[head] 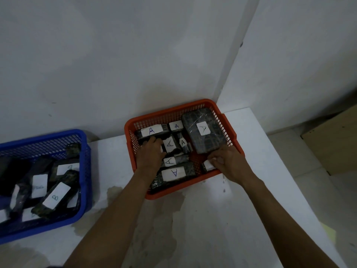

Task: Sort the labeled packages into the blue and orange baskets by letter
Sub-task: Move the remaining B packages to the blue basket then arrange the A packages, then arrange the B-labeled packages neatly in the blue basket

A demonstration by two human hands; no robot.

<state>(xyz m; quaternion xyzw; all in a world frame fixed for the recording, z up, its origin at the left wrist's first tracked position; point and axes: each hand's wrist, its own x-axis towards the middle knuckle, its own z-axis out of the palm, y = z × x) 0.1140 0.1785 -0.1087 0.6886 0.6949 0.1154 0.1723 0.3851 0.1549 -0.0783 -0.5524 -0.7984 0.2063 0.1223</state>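
The orange basket [166, 113] stands at the table's far corner and holds several dark wrapped packages with white labels marked A; the largest package [204, 140] leans at its right side. Both my hands reach into this basket. My left hand [150, 153] lies palm down on the packages at the left, and I cannot see if it grips one. My right hand [226, 161] pinches a small package with a white label [207, 166] at the basket's near right corner. The blue basket [85, 171] at the left holds several dark packages, one labelled B [56, 197].
The white table [222, 219] is stained near the middle and ends at an edge on the right. White walls meet in a corner behind the orange basket. A brown cardboard box [332, 144] sits on the floor at the far right.
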